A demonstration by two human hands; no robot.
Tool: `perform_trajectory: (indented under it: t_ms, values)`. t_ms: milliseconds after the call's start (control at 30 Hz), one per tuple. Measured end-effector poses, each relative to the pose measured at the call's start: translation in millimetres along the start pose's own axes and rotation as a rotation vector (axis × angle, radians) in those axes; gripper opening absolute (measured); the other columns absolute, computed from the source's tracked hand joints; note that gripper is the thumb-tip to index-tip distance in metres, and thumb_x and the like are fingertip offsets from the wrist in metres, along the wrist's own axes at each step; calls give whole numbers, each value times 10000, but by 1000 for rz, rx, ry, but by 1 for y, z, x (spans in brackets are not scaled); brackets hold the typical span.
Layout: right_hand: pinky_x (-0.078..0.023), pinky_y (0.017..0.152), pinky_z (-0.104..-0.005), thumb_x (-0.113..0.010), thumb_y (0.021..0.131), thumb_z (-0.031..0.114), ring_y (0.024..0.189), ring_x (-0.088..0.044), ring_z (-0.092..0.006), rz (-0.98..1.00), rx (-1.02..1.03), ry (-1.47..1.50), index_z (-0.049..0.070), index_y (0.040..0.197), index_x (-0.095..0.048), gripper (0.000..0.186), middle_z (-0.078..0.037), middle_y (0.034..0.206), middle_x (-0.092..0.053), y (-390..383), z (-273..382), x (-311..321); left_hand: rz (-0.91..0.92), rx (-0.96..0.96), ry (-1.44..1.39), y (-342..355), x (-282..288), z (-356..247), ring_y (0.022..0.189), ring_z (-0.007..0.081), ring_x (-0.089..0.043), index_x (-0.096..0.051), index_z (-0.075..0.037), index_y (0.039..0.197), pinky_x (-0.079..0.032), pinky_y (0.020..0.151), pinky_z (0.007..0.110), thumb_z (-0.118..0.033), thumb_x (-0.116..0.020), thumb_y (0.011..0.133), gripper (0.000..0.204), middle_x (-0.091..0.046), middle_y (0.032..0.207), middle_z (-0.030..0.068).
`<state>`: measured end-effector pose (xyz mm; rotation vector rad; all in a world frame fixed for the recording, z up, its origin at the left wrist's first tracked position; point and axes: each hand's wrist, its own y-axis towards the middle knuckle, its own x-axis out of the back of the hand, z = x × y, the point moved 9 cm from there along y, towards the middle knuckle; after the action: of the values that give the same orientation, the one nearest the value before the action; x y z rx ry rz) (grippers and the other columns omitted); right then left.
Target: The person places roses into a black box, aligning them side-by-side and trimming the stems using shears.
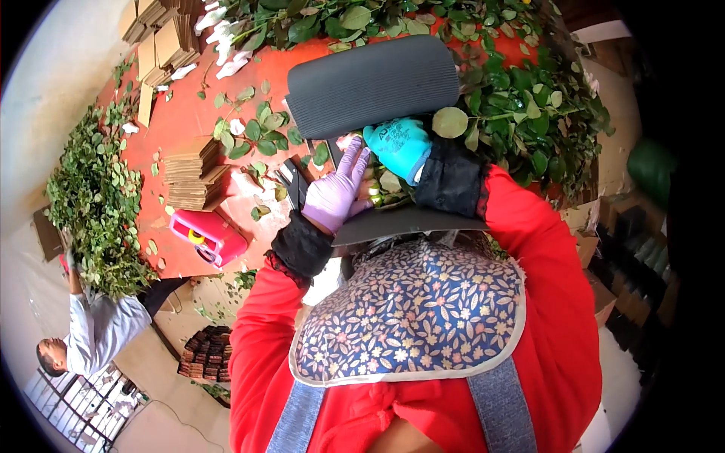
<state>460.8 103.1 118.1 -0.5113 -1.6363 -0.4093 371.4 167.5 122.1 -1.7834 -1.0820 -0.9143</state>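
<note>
My left hand, in a thin purple glove, lies over pale rose buds with two fingers stretched out side by side. Its other fingers are partly hidden. Close to its right, my right hand in a teal coated glove is closed, fingers curled to the left. A pale pink rose shows at its fingertips; the stem is mostly covered by the hand. Beyond both hands rises a dark ribbed board, and a dark flat edge lies nearer me. A black and silver stapler-like tool rests beside my left wrist.
Leafy stems pile up on the right and along the far side of the red table. Cardboard pieces and a pink tape dispenser stand left. At far left a person works by another leafy heap.
</note>
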Motion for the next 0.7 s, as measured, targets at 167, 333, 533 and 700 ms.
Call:
perform_trajectory:
  t_ms: [167,333,533,700]
  values:
    - [-479,437,-454,-597,919,202,601,-688,-237,-62,33,49,83,1000,-676,164,-44,698,-681,-9,-4,20,89,16,-28,0,-2,2,1175,336,-665,-337,-44,1583,-604,848,410,-400,-825,796,992,-238,1691,142]
    - [-523,513,-475,-573,949,220,622,-694,-288,25,151,238,67,1225,-653,326,-90,743,-696,-9,-5,29,-149,-121,-279,-9,12,5,1005,326,-720,-342,-63,1587,-592,803,407,-351,-808,819,944,-277,1673,178]
    - [-543,640,-474,-634,953,296,688,-687,-325,-45,254,288,61,1293,-639,413,-148,883,-699,-9,-9,41,-616,109,-545,-80,36,65,1246,340,-636,-567,-91,1438,-539,1010,380,-122,-686,912,540,-608,1406,174]
    - [-550,669,-464,-656,964,370,736,-692,-325,-15,260,286,67,1269,-644,430,-149,959,-709,-8,-8,39,-633,335,-597,-119,24,86,1179,330,-669,-649,-73,1337,-537,999,363,-7,-659,916,427,-669,1285,154]
